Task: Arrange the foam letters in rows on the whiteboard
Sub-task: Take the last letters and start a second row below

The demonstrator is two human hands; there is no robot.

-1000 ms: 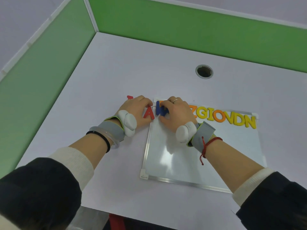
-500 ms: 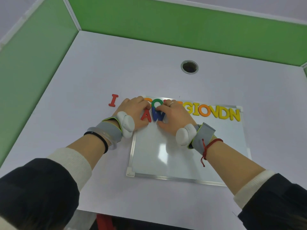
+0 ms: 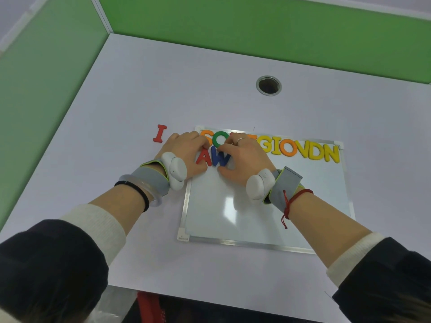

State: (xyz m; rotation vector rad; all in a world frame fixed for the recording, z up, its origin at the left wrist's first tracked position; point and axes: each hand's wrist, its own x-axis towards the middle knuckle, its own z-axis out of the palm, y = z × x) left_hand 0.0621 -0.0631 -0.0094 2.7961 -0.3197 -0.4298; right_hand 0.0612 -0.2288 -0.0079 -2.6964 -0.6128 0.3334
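Note:
A whiteboard [image 3: 256, 217] lies on the white table. Along its top edge runs a row of foam letters [image 3: 303, 152], orange, green and yellow, partly hidden behind my hands. Below that row, at the board's left edge, sit a red A [image 3: 203, 157] and a blue W [image 3: 220, 157] side by side. My left hand [image 3: 186, 155] holds the red A with its fingertips. My right hand [image 3: 242, 157] rests its fingers on the blue W. A red I [image 3: 160, 133] lies alone on the table, left of the board.
A round cable hole [image 3: 268, 85] sits in the table beyond the board. Green partition walls [image 3: 256, 26] close the table at the back and left. The table's front edge [image 3: 210, 297] is near my forearms.
The red A and blue W have moved from the board's top left corner down onto the board below the top row, with both hands still on them. The camera view shifted.

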